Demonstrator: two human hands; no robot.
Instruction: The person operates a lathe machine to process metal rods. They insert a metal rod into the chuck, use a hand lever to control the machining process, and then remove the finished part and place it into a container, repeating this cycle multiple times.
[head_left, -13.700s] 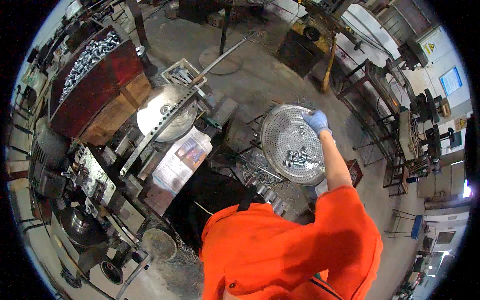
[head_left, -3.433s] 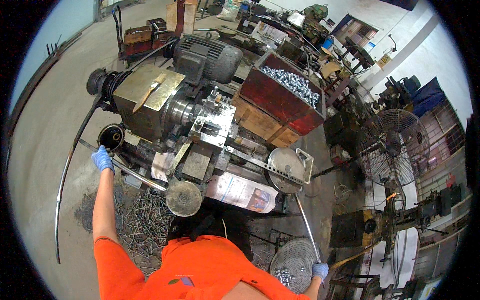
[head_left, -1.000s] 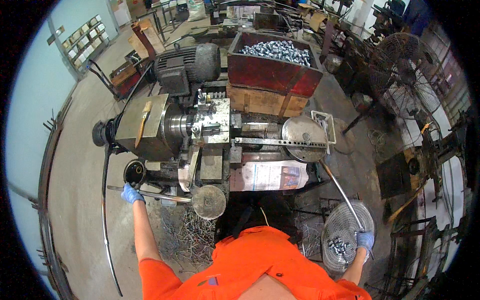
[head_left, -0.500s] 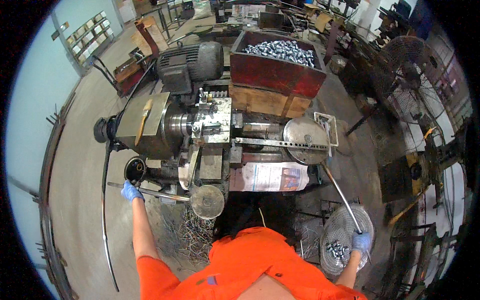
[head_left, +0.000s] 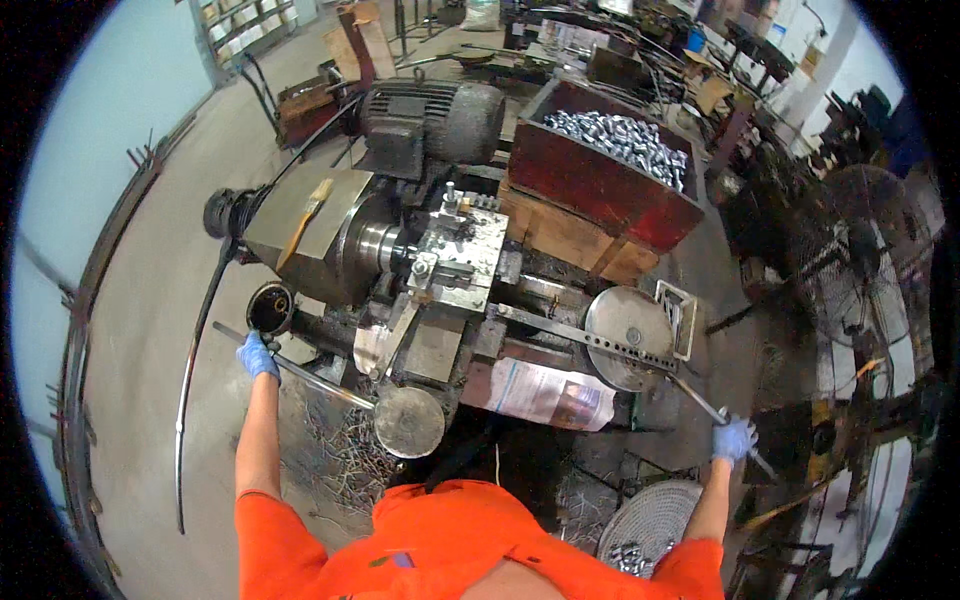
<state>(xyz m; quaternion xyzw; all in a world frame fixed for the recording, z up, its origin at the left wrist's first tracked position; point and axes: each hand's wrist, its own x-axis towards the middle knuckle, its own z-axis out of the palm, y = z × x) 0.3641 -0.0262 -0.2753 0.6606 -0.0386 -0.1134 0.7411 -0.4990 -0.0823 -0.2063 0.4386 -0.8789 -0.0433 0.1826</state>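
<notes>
Shirt (head_left: 455,515), one: orange, is covering the torso; its front is opening in a V. Sleeves (head_left: 272,545), two: orange, short, are leaving both forearms (head_left: 261,430) bare. Emblem (head_left: 403,559), small: violet, is sitting on the left chest. Gloves (head_left: 254,352), two: light blue, close-fitting, are covering left hand (head_left: 258,358) and right hand (head_left: 734,438), ending around the wrists.

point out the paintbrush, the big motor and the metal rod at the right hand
Paintbrush (head_left: 302,228): head view, on its handle.
Motor (head_left: 432,118): head view, on its finned body.
Metal rod (head_left: 696,397): head view, on its upper-left stretch.
</notes>
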